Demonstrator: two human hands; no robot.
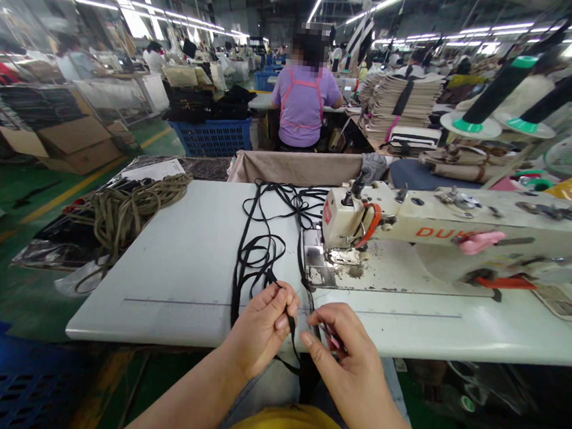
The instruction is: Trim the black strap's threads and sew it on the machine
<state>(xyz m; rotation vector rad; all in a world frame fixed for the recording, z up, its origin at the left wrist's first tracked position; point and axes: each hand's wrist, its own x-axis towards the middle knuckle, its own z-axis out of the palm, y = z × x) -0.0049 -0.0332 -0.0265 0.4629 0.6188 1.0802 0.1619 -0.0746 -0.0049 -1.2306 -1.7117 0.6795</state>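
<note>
Black narrow webbing (262, 252) lies in loose loops on the white sewing table, and a strand hangs over the front edge. My left hand (269, 323) is closed on this webbing, pinching it between thumb and fingers just above the table's front edge. To its right, my right hand (347, 350) curls round a small pink tool (334, 339), mostly hidden in the palm. The thumb and index finger of that hand are apart, close to the hanging strand. Behind my right hand stands a sewing machine (345, 226), its needle area beside the webbing.
A ruler line (168, 302) runs along the table front. Olive cords (136, 205) lie in a heap at the left. A blue basket (16, 378) stands on the floor at lower left. Ahead, a person in a purple shirt (300, 105) sits facing away. Thread cones (497, 93) rise at right.
</note>
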